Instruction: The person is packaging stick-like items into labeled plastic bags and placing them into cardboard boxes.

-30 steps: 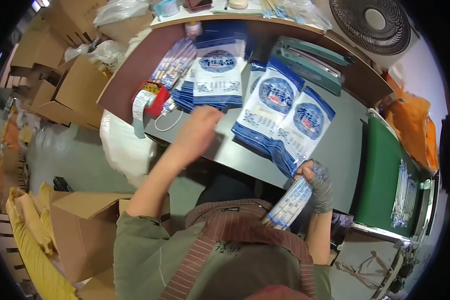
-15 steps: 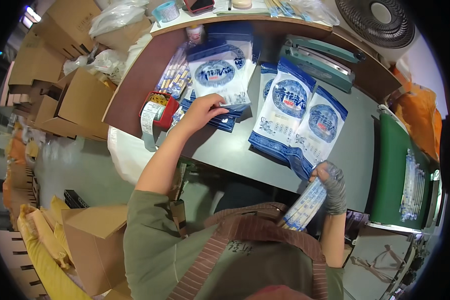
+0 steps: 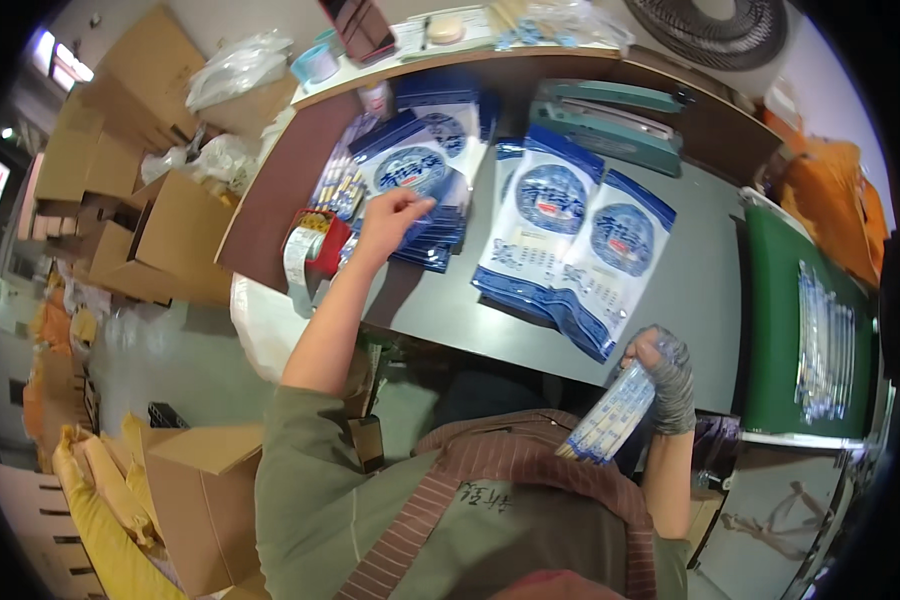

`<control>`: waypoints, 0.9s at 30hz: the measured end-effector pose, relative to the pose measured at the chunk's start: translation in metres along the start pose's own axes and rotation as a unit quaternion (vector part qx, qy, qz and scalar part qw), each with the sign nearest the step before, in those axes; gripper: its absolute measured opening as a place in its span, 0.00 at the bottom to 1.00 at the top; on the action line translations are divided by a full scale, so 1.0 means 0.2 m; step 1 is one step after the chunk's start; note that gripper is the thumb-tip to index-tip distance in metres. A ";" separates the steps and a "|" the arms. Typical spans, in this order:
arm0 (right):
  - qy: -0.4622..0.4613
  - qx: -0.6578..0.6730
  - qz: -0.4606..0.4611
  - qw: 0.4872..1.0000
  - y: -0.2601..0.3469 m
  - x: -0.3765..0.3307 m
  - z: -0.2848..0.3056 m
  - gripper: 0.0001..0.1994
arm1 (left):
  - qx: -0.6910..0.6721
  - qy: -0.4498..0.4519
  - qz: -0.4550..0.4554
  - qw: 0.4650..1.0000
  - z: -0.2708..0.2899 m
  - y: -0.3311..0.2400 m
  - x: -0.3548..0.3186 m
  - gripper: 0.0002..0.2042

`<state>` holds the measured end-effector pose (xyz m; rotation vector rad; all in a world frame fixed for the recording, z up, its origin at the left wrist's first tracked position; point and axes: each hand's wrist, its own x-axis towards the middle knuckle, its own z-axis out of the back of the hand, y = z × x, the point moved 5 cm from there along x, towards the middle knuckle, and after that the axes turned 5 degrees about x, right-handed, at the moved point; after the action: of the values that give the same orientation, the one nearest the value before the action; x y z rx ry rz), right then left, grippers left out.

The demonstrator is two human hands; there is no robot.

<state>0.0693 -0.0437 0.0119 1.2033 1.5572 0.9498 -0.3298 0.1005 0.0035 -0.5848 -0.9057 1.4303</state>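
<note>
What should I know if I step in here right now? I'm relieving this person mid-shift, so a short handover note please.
Left hand: fingers pinching the top blue-and-white pouch of the stack at the grey table's far left; not lifted clear.
Right hand, gloved: holds a bundle of thin wrapped sticks near the chest.
Two more pouch stacks lie mid-table, a green sealer behind them, more sticks on the green tray at the right.
Done: bundle gathered. Left: the bundle is in no pouch yet.

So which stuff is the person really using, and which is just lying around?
In use:
left hand on the stack of blue pouches
right hand holding a clear packet of sticks

Lying about:
tape dispenser
green sealer
cardboard boxes
fan
</note>
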 end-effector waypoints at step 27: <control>0.135 0.152 0.116 0.972 -0.04 -0.06 0.14 0.14 | -0.001 0.257 -0.174 0.950 -1.22 -0.79 -0.84 0.11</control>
<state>0.0959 -0.0559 -0.0007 1.5483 1.8560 1.0875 -0.0255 -0.0364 -0.0345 -0.7170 -0.5553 0.8943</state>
